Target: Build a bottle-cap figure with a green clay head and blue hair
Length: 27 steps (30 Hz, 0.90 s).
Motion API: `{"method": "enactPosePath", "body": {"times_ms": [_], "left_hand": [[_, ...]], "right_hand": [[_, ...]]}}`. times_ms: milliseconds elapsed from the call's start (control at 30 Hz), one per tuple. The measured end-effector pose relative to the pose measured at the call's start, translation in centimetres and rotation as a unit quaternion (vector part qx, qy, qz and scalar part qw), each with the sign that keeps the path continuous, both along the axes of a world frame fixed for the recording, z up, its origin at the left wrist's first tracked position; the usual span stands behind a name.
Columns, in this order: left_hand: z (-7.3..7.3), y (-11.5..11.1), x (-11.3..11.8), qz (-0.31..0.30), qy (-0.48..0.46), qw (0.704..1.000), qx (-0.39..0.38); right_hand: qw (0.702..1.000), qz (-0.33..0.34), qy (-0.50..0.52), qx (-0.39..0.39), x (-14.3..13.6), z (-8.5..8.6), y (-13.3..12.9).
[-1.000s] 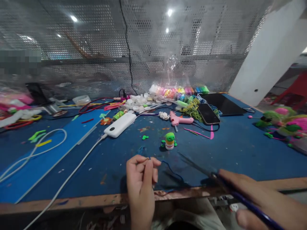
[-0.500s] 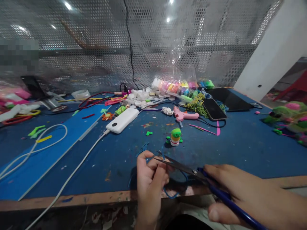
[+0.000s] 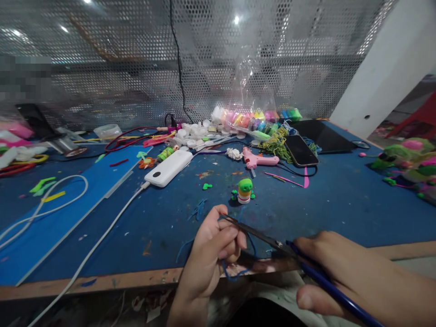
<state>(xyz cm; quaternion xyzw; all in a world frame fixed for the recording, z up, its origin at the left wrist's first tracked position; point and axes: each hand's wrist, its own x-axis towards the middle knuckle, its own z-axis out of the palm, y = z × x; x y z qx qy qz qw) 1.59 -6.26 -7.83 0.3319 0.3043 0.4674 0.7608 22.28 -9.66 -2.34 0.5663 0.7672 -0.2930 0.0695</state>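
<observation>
My left hand [image 3: 213, 250] is closed on blue yarn [image 3: 235, 275], which loops below its fingers near the table's front edge. My right hand [image 3: 344, 268] grips blue-handled scissors [image 3: 269, 238]; their dark blades lie nearly together, with the tips at my left fingertips. Just beyond my left hand stands a small figure [image 3: 245, 190] with a green head and a white and yellow body. Short cut pieces of blue yarn [image 3: 199, 209] lie on the blue table to its left. A small green piece [image 3: 207, 186] rests near them.
A white power bank [image 3: 169, 169] with a cable lies left of centre. Behind the figure are a pink glue gun [image 3: 259, 160], a phone [image 3: 301, 151] and green yarn [image 3: 276, 146]. A blue board [image 3: 75, 204] lies left; colourful clay figures [image 3: 412, 163] are at right.
The scissor blades have closed from a wider spread. My left hand has turned and shifted slightly left and down. The whole view has shifted a little.
</observation>
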Motion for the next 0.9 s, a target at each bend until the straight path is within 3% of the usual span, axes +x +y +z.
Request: {"method": "enactPosePath", "body": {"times_ms": [167,467,700,900], "left_hand": [[0.7,0.1,0.3,-0.027,0.011,0.999,-0.016],[0.4,0.4,0.6,-0.039,0.020,0.999,0.015],[0.2,0.6,1.2,-0.063,0.028,0.998,0.002],[-0.1,0.6,2.0,-0.119,0.007,0.993,-0.019]], "right_hand": [[1.000,-0.004,0.000,-0.015,0.3,-0.2,0.0],[0.999,-0.006,0.044,0.018,1.3,-1.4,-0.2],[0.992,-0.072,0.070,-0.082,1.8,-0.9,-0.4],[0.981,-0.071,0.163,-0.081,3.1,-1.1,-1.2]]}}
